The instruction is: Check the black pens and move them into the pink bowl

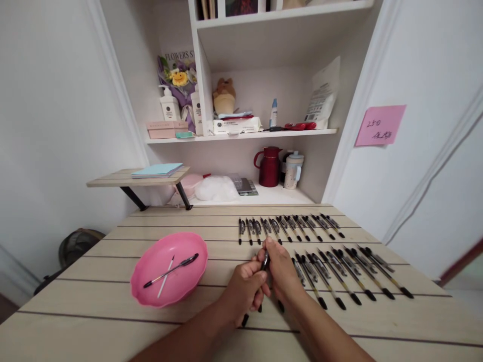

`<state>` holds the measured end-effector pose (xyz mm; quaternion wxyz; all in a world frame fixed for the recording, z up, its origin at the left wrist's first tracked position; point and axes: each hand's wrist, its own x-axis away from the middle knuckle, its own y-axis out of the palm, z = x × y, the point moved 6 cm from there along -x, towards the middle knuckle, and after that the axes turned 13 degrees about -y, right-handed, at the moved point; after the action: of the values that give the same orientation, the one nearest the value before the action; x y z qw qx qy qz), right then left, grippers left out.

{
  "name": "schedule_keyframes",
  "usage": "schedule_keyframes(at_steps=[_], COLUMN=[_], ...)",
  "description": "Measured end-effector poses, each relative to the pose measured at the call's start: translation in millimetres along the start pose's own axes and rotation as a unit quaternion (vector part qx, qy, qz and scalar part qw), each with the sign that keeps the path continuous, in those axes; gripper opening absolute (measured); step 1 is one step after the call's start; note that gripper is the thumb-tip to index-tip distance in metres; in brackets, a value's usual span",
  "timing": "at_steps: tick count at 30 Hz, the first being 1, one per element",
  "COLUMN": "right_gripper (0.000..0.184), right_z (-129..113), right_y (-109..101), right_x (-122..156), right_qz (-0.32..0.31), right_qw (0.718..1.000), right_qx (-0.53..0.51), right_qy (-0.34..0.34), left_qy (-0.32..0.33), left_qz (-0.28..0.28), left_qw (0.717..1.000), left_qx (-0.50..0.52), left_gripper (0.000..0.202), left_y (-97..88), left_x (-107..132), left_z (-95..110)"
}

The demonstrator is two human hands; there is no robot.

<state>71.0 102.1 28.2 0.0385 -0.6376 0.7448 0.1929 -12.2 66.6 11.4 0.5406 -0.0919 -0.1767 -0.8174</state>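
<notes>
My left hand and my right hand meet above the table, fingers closed around a black pen. Most of that pen is hidden by my fingers. Black ends of other pens show just below my hands. To the right lies a near row of clear-barrelled pens with black ends, dark pieces like caps beside them. A similar far row of pens runs behind my hands. On the left, a pink bowl contains a black-tipped pen crossing a thin white stick.
A small raised stand with blue paper is at the table's back left. Behind the table, shelves hold a red jug, a cup and bottles. A pink note is stuck on the right wall.
</notes>
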Motion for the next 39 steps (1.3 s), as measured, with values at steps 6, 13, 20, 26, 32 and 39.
schedule_keyframes(at_steps=[6, 13, 20, 26, 32, 39], right_gripper=[0.027, 0.022, 0.034, 0.025, 0.022, 0.027], right_z=[0.1, 12.9, 5.3, 28.5, 55.6, 68.6], right_y=[-33.7, -45.4, -8.3, 51.2, 93.3, 108.0], right_x=[-21.7, -42.5, -97.8, -128.3, -134.0, -135.3], right_qz=[0.098, 0.060, -0.092, -0.162, -0.204, -0.224], right_qw=[0.991, 0.998, 0.932, 0.852, 0.779, 0.754], right_qx=[-0.091, 0.017, 0.346, 0.492, 0.591, 0.616], right_qy=[-0.004, 0.027, -0.060, -0.074, -0.053, -0.036], left_qy=[-0.014, -0.033, 0.031, 0.071, 0.081, 0.076], left_qz=[-0.040, 0.027, 0.135, 0.182, 0.212, 0.215], left_qw=[0.997, 0.975, 0.944, 0.931, 0.919, 0.915], left_qx=[0.072, 0.217, 0.298, 0.307, 0.323, 0.333], left_gripper=[0.027, 0.027, 0.032, 0.032, 0.036, 0.030], left_y=[-3.5, -29.7, -57.1, -65.1, -70.2, -69.4], left_x=[-5.2, -14.9, -24.6, -30.8, -37.0, -36.9], left_z=[-7.6, -7.0, -7.4, -9.6, -12.5, -11.8])
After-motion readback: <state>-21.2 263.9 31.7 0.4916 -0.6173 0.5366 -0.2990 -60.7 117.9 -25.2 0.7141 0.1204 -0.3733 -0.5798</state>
